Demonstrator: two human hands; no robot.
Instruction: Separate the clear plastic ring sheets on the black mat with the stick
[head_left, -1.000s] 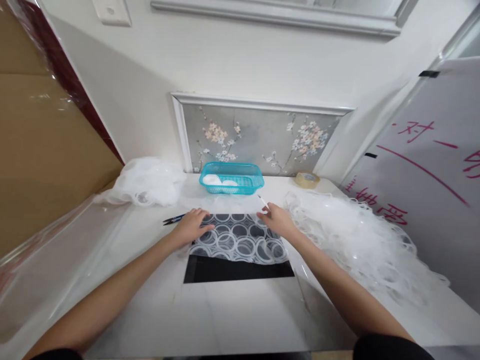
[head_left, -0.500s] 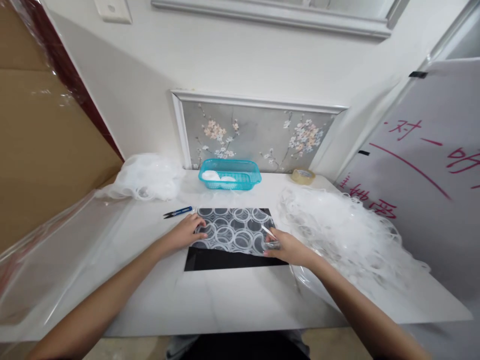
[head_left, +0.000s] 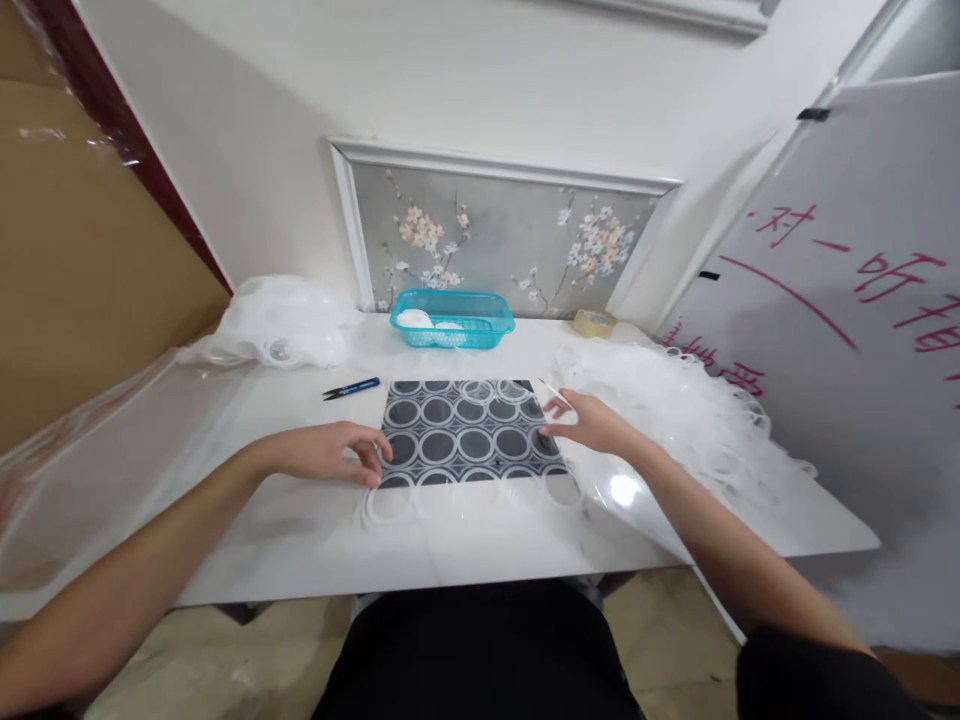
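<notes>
A clear film sheet (head_left: 480, 443) with white ring shapes lies over a black rectangular mat (head_left: 429, 411) on the white table. The film's lower edge extends past the mat toward me. My left hand (head_left: 341, 452) is at the left edge of the sheet, its curved fingers apart and nothing seen between them. At the right edge, my right hand (head_left: 589, 422) has a thin white stick-like tool (head_left: 553, 387) in its fingers, pointing up and left. Its other fingertips are beside the film. Blue-handled thread snips (head_left: 351, 388) lie beyond my left hand.
A teal plastic basket (head_left: 452, 333) with white round pieces stands at the back. Right of it lies a tape roll (head_left: 595, 322). A heap of clear ringed film scraps (head_left: 667, 410) covers the right side. A white bundle (head_left: 281, 320) sits back left.
The film has come down toward me and now covers most of the mat, lying flatter. My left hand has moved left and my right hand outward. The view has tilted down.
</notes>
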